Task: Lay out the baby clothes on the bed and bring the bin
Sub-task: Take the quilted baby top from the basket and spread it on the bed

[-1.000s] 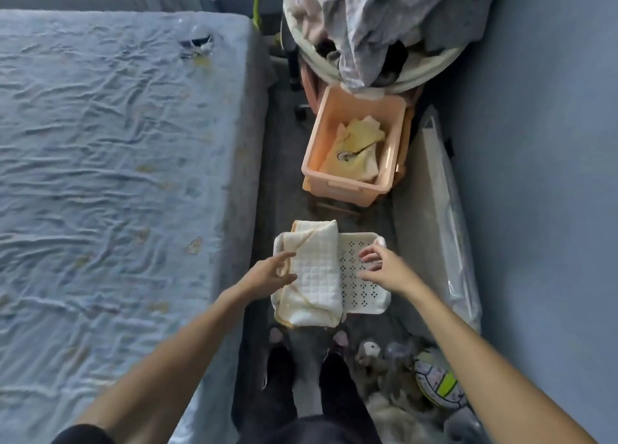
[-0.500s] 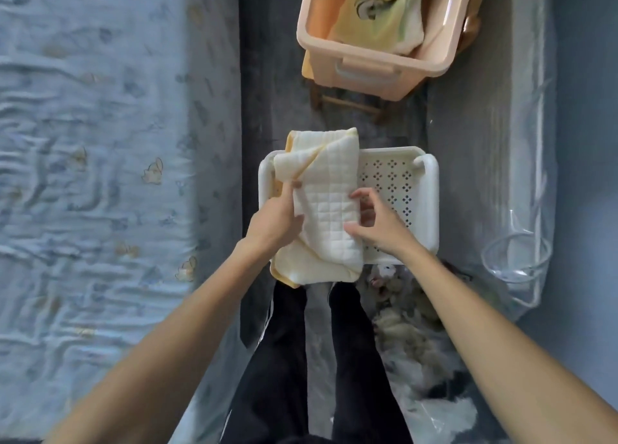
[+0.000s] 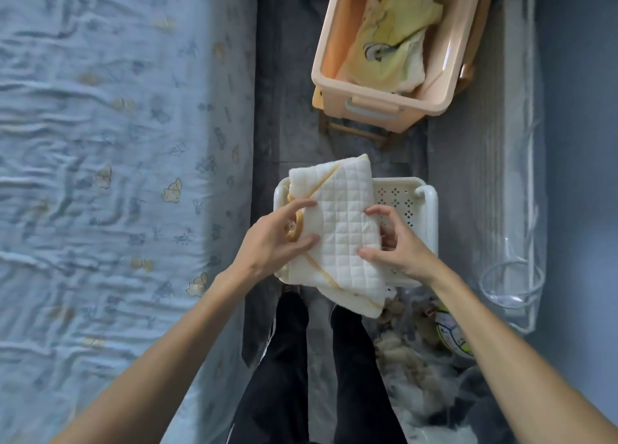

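A folded white quilted baby cloth with yellow trim lies across the left half of a white perforated basket on the floor between the bed and the wall. My left hand grips its left edge, thumb and fingers curled over the fabric. My right hand pinches its right edge. A peach plastic bin holding folded yellow baby clothes stands just beyond the basket. The blue patterned bed fills the left.
A clear plastic-wrapped flat package leans along the blue wall on the right. Stuffed toys and a ball in plastic lie by my feet at lower right. My legs stand in the narrow aisle.
Both hands have closed on the quilted cloth's edges and its near end now hangs past the basket's rim. The view has tilted down and nearer to the basket.
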`<action>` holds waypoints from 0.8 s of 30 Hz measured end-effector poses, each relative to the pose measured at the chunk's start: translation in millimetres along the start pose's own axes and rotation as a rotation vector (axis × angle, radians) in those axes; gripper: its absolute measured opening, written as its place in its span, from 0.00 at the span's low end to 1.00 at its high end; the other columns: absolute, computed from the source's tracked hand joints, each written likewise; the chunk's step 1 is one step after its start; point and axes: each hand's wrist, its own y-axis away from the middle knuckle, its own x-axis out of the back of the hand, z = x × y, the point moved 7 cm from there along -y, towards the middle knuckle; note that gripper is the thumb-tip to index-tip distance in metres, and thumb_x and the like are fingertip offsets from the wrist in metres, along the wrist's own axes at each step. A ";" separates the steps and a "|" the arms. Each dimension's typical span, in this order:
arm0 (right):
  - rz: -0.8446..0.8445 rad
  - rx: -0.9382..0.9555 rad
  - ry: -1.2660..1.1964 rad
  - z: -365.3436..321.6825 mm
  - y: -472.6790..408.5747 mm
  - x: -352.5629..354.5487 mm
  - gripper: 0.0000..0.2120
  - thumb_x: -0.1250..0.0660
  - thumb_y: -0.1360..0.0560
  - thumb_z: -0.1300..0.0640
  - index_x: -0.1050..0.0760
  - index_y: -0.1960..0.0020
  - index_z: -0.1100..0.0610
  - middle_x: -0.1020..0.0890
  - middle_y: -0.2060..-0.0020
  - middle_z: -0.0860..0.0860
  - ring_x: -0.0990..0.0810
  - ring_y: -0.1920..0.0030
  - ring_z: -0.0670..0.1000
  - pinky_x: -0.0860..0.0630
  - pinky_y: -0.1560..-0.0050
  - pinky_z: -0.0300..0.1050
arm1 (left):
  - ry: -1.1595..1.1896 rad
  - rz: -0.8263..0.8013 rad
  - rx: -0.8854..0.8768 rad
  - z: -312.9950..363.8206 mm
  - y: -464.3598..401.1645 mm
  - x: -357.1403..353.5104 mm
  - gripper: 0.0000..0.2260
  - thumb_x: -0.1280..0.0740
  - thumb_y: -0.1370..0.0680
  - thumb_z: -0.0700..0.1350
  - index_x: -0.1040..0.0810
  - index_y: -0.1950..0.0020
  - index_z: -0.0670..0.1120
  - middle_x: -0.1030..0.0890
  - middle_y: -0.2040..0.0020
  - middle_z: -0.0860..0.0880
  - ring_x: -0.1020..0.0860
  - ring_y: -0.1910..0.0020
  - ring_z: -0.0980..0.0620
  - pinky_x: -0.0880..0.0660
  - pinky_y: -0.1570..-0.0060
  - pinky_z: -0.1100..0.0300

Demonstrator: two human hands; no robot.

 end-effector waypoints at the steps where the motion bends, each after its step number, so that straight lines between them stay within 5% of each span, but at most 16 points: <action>1: -0.001 0.006 -0.019 -10.8 7.2 1.2 0.28 0.26 0.30 0.61 0.35 0.39 0.43 0.20 0.46 0.51 0.18 0.47 0.52 0.20 0.51 0.44 | 0.028 0.012 -0.017 8.6 4.3 7.9 0.22 0.27 0.29 0.51 0.27 0.36 0.61 0.30 0.66 0.59 0.30 0.68 0.61 0.33 0.63 0.67; 8: -0.112 0.188 -0.016 -171.9 49.8 23.0 0.31 0.22 0.38 0.53 0.32 0.40 0.42 0.20 0.45 0.55 0.17 0.49 0.52 0.20 0.55 0.44 | 0.390 0.085 -0.081 103.6 34.0 106.2 0.23 0.27 0.27 0.48 0.28 0.34 0.59 0.23 0.49 0.51 0.20 0.51 0.50 0.21 0.52 0.60; 12: -0.153 0.328 0.047 -289.2 93.7 15.8 0.28 0.26 0.32 0.61 0.33 0.37 0.47 0.18 0.47 0.58 0.16 0.51 0.52 0.20 0.56 0.43 | 0.440 0.196 -0.139 171.1 79.5 192.2 0.23 0.28 0.27 0.44 0.27 0.34 0.58 0.24 0.43 0.50 0.20 0.52 0.58 0.22 0.54 0.66; 16: -0.183 0.447 0.132 -390.7 148.8 -9.1 0.26 0.25 0.31 0.58 0.32 0.38 0.48 0.16 0.50 0.56 0.16 0.52 0.53 0.20 0.58 0.43 | 0.460 0.269 -0.184 225.2 135.7 282.8 0.19 0.27 0.29 0.50 0.24 0.40 0.64 0.23 0.40 0.48 0.23 0.44 0.58 0.23 0.42 0.56; 24: -0.193 0.677 0.210 -509.5 248.1 -72.9 0.49 0.17 0.59 0.41 0.28 0.40 0.49 0.15 0.53 0.58 0.15 0.57 0.55 0.20 0.64 0.43 | 0.568 0.432 -0.324 278.7 247.3 377.9 0.17 0.26 0.28 0.47 0.21 0.41 0.59 0.21 0.42 0.44 0.20 0.44 0.44 0.23 0.42 0.50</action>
